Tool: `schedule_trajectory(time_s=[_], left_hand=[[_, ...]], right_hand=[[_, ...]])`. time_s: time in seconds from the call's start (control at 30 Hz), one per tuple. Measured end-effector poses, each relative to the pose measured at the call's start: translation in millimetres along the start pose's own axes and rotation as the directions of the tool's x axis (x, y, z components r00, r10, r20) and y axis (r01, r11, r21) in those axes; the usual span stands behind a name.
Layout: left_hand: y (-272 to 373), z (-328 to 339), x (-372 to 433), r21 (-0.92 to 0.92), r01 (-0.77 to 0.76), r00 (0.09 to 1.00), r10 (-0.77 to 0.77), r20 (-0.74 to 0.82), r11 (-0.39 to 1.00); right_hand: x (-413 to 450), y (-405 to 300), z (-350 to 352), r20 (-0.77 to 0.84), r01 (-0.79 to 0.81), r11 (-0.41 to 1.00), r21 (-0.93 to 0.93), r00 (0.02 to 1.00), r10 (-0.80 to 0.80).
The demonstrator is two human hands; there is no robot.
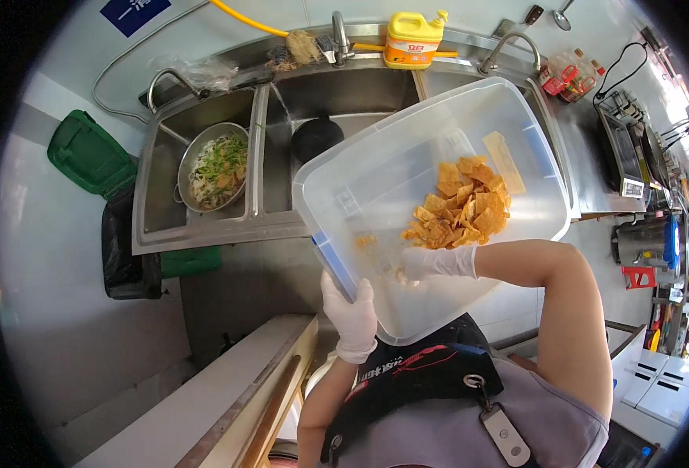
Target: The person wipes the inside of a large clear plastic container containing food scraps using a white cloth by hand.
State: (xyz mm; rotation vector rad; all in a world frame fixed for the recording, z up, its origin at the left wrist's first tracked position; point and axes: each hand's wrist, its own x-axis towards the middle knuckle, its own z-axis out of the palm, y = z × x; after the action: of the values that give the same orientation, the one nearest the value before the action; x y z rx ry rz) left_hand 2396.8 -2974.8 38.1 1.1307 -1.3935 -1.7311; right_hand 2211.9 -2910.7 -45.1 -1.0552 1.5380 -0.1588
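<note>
A large translucent plastic storage bin [374, 169] is tilted in front of me, partly over the sinks. Inside it, a pile of golden-brown fried crisps [464, 205] lies towards the right, with small crumbs [365, 240] to the left. My left hand [350, 316], in a white glove, grips the bin's blue side latch [336, 272]. Also gloved, my right hand [441, 263] reaches into the bin just below the pile. Its fingers are blurred near some crumbs, and whether they hold anything is unclear.
Steel sinks [198, 231] line the wall; the left basin holds a metal pan [183, 175] of food scraps, the middle one a black round object [317, 139]. A yellow detergent jug [413, 44] stands behind. An open green bin [90, 155] with a black liner is left.
</note>
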Motion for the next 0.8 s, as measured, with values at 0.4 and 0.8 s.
schedule_trajectory(time_s=[0.4,0.8], left_hand=[[1,0,3,-0.001,0.02,1.0,-0.02,0.017,1.0],[5,4,7,0.021,0.004,1.0,-0.004,0.023,1.0]], right_hand=[[-1,25,-125,-0.654,-0.196,0.842,-0.502,0.723,-0.222],[2,63,-53,-0.134,-0.201,0.884,-0.422,0.978,0.159]])
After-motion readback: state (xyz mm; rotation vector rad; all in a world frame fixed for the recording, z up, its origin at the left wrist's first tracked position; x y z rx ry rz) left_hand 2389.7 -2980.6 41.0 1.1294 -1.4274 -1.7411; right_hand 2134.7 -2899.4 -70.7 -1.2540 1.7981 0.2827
